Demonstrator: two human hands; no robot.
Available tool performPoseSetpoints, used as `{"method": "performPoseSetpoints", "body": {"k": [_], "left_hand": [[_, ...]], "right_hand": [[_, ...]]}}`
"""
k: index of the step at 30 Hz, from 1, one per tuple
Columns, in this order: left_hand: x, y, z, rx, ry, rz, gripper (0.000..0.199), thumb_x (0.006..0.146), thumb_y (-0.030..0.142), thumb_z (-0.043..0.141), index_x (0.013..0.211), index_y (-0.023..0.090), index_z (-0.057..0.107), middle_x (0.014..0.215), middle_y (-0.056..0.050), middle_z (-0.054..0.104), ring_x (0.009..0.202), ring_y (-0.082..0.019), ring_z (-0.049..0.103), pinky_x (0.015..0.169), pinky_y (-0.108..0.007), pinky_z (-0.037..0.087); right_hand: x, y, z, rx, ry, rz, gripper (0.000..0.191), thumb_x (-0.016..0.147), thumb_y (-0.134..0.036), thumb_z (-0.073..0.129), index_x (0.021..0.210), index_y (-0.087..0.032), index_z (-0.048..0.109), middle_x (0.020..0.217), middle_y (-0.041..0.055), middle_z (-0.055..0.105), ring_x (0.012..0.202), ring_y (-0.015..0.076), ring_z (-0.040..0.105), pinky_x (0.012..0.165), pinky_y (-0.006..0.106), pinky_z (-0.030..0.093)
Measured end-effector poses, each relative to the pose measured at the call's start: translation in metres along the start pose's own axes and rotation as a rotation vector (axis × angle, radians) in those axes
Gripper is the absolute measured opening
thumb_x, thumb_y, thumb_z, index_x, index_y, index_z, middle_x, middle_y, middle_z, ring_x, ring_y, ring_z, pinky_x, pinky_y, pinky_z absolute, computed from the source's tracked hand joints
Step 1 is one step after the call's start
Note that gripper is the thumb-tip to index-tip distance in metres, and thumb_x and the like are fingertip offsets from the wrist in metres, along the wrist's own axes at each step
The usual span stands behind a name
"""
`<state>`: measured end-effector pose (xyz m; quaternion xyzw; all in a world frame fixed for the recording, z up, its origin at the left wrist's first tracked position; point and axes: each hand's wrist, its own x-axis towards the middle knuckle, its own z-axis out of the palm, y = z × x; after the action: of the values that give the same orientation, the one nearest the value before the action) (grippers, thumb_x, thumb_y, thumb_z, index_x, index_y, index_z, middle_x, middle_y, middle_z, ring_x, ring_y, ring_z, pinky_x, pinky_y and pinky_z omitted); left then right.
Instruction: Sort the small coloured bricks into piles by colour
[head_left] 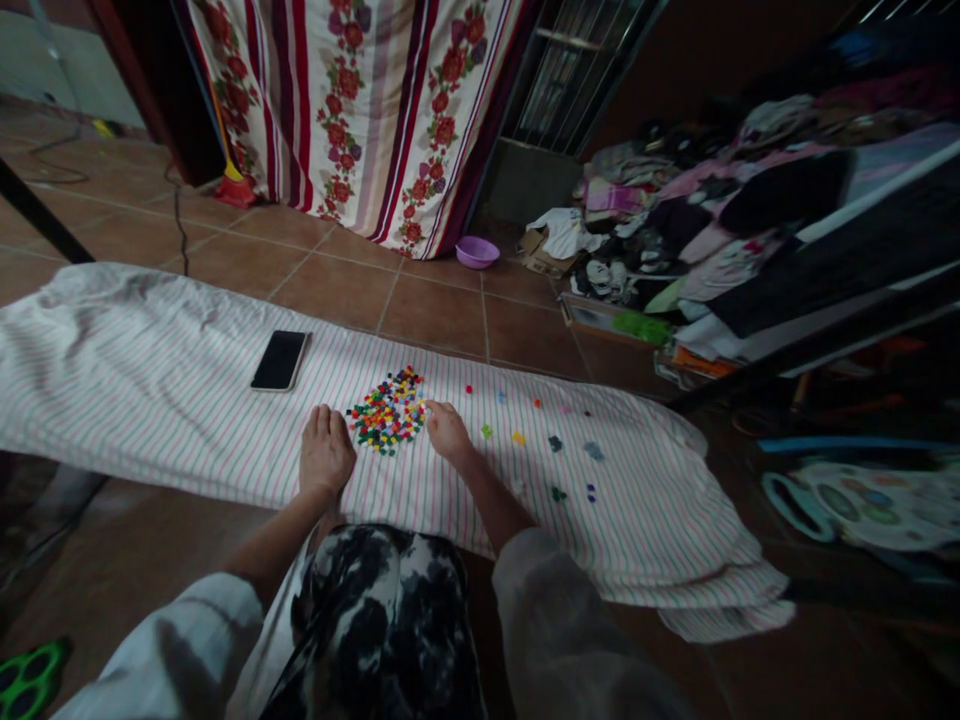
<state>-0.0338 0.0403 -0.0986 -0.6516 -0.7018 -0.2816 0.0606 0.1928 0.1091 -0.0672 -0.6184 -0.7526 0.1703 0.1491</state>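
A pile of small multicoloured pieces (388, 410) lies on the striped cloth (187, 400). My left hand (327, 450) rests flat on the cloth just left of the pile, holding nothing. At the pile's right edge my right hand (445, 430) has its fingers pinched together; a small whitish piece seems to show at the fingertips. Further right are small separate groups: light green (487, 431), yellow (518, 438), dark (555, 443), grey-blue (593, 451), dark green (559, 494) and blue (592, 492). Single or few pieces, among them a red one (469, 389), form a row behind them.
A phone (280, 361) lies on the cloth behind my left hand. Beyond the cloth's far edge, a purple bowl (477, 252) stands on the tiled floor near a floral curtain (360, 110). Heaped clothes (697, 210) and a dark metal bar (810, 340) are at the right.
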Motion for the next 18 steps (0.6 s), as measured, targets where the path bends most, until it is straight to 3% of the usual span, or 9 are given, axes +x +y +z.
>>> {"method": "performPoseSetpoints", "body": {"k": [10,18], "left_hand": [[-0.001,-0.001,0.003,-0.031,0.023,0.007,0.036,0.095,0.018,0.031,0.114,0.004,0.058,0.132,-0.029,0.057,0.138,-0.037,0.044,0.108,-0.056,0.041],[-0.001,-0.001,0.002,-0.032,0.012,0.009,0.038,0.095,0.018,0.030,0.114,0.002,0.058,0.132,-0.029,0.057,0.138,-0.037,0.043,0.110,-0.055,0.040]], "right_hand": [[0.011,-0.009,0.012,0.114,0.007,-0.133,0.043,0.089,-0.006,0.045,0.126,-0.015,0.066,0.127,0.0120,0.065,0.117,0.0181,0.059,0.106,0.029,0.044],[0.023,-0.004,0.013,0.175,0.045,-0.132,0.038,0.088,-0.007,0.047,0.112,-0.021,0.073,0.114,0.0072,0.069,0.109,0.0175,0.061,0.102,0.031,0.047]]}}
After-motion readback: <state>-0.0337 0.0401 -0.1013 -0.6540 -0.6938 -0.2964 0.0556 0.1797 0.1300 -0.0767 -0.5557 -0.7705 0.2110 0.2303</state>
